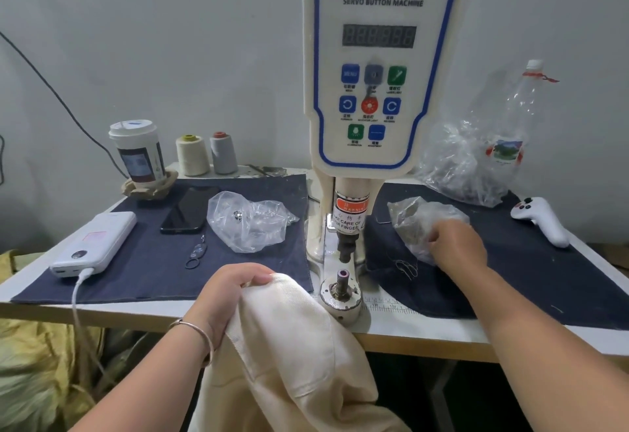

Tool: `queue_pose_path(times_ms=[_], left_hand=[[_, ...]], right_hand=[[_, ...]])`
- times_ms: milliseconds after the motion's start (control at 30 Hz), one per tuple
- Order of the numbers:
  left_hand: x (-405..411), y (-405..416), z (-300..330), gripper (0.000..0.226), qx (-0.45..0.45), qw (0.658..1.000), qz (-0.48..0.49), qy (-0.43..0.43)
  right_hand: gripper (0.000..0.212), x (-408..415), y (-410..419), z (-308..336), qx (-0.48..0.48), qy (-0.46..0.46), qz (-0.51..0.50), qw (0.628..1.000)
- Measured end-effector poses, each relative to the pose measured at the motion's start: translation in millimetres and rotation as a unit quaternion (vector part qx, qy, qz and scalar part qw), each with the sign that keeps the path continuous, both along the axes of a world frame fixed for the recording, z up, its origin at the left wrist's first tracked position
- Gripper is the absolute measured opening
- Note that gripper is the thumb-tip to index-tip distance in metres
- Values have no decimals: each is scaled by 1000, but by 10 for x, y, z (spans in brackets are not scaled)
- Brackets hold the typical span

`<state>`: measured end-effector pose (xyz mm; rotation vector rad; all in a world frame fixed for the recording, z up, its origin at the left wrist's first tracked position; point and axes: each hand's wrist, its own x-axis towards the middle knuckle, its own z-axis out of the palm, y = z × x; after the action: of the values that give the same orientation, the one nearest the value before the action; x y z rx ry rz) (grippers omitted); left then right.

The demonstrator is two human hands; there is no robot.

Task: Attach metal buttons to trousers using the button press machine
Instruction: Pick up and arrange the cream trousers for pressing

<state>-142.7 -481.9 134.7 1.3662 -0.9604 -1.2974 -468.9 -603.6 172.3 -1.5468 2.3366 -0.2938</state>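
The white servo button machine (379, 67) stands at the table's middle, with its lower die post (342, 278) bare and the punch (346, 248) raised above it. My left hand (231, 292) grips a fold of the cream trousers (292, 346), which hang over the table's front edge just left of the die. My right hand (456, 244) reaches into a clear plastic bag (418, 220) right of the machine, fingers curled inside it; what they hold is hidden. A second clear bag (248, 224) with a metal button (237, 216) lies left of the machine.
Dark denim cloths (163, 261) cover the table on both sides. On the left are a power bank (97, 244) with cable, a phone (189, 210), a paper cup (138, 152) and two thread cones (192, 156). A white controller (541, 220), crumpled plastic and a bottle (510, 132) lie right.
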Motion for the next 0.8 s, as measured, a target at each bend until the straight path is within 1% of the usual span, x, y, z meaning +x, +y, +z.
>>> queue_pose_path(times_ms=[33,100,200,267,300,333,400,433,467,500,533,567,600,633,667,700,733,800], left_hand=[[-9,8,15,15,1,1000,4,4],[-24,40,55,15,7,1000,7,7],[-30,60,77,15,17,1000,0,24],[-29,79,106,15,26,999,-2,28],[-28,83,116,17,26,999,-7,26],[-24,89,126,21,24,999,-13,18],[-15,110,157,20,16,999,-31,-1],[-21,107,165,14,11,999,-34,-7],[-33,98,169,15,8,1000,-26,-5],[-36,80,156,28,9,1000,-4,-5],[-36,73,136,36,10,1000,16,-10],[-27,60,123,36,-1,999,24,-31],[-18,56,111,29,-1,999,15,-33],[-10,67,129,18,3,1000,1,-25],[2,88,153,9,8,1000,-13,-15],[31,83,154,11,2,999,-31,-12],[58,70,145,17,-4,999,-42,-15],[91,39,140,23,-15,998,-60,-20]], right_hand=[[20,8,94,-59,-82,12,3,997],[16,69,332,-165,-236,34,16,971],[12,229,711,-187,-384,10,36,923],[20,464,1022,-123,-467,0,71,881],[26,639,1214,-78,-512,-9,123,850],[31,857,1420,-31,-545,-26,197,815],[35,1285,1682,17,-548,-90,346,757],[33,1491,1707,58,-531,-121,396,739],[29,1705,1671,135,-496,-145,425,743],[23,1905,1564,224,-436,-159,436,771],[14,2105,1411,320,-358,-161,431,812],[10,2288,1220,392,-282,-150,414,852],[19,2449,1001,430,-222,-122,392,884],[28,2590,786,435,-181,-88,373,906],[33,2706,598,415,-155,-51,363,917],[35,2801,446,373,-141,-10,357,923],[36,2874,313,309,-129,23,350,928],[37,2981,58,157,-109,64,332,935]])
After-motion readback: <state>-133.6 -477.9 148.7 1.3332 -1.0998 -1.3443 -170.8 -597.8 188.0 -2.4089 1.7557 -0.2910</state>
